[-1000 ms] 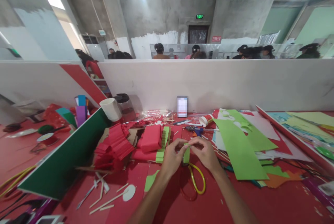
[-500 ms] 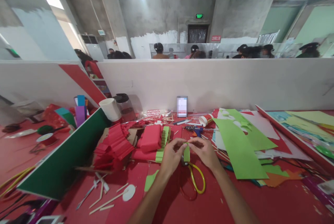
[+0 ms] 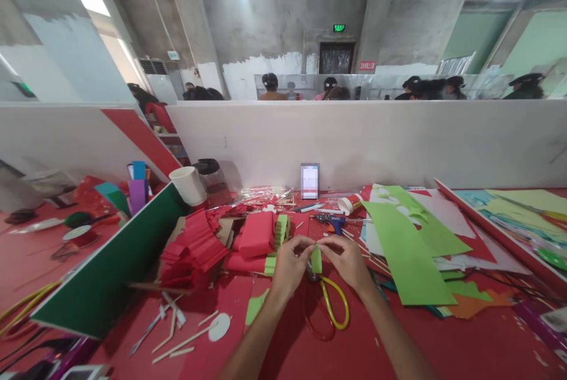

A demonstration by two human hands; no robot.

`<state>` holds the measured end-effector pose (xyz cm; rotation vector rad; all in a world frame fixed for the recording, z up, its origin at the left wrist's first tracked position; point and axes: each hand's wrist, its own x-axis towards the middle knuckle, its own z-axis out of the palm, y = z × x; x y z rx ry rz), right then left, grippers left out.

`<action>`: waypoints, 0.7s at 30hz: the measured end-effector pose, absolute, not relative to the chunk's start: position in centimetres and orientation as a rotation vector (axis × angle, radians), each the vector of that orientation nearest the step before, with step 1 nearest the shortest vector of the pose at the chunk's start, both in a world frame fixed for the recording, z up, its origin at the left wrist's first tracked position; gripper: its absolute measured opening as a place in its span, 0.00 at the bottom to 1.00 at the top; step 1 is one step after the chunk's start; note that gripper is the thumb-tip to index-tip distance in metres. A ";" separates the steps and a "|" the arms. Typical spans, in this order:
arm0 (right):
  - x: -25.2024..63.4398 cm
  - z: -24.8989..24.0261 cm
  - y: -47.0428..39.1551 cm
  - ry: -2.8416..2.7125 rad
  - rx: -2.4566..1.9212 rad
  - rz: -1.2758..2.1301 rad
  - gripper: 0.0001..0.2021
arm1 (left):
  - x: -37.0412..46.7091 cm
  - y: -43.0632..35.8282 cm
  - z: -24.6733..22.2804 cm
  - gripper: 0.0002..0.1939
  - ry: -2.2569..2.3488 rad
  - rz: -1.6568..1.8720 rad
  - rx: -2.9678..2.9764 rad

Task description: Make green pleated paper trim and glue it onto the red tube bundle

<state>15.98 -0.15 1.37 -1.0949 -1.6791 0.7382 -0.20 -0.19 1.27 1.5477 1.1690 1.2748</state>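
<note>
My left hand (image 3: 290,265) and my right hand (image 3: 346,259) meet fingertip to fingertip near the middle of the red table. Both pinch the upper end of a small green paper strip (image 3: 316,260), which hangs down between them. Below the strip lie scissors with one yellow and one red handle (image 3: 339,309); their blades are mostly hidden. Left of my left hand are a red wrapped block (image 3: 257,233) and a fringed green strip (image 3: 280,232). A blue glue gun (image 3: 335,223) rests just beyond my hands.
Large green sheets (image 3: 405,253) lie at the right. Crumpled red paper (image 3: 190,250), a green divider (image 3: 110,262), a white cup (image 3: 188,185) and a dark-lidded jar (image 3: 212,182) stand at the left. A phone (image 3: 310,181) leans on the white partition (image 3: 376,143). Sticks lie front left.
My hands stay together at nearly the same place. The hanging green strip has turned slightly between my fingertips.
</note>
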 end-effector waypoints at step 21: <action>15.2 0.5 -0.1 -1.590 -1.084 0.937 0.08 | -0.1 -1.1 1.3 0.07 1.250 1.213 1.915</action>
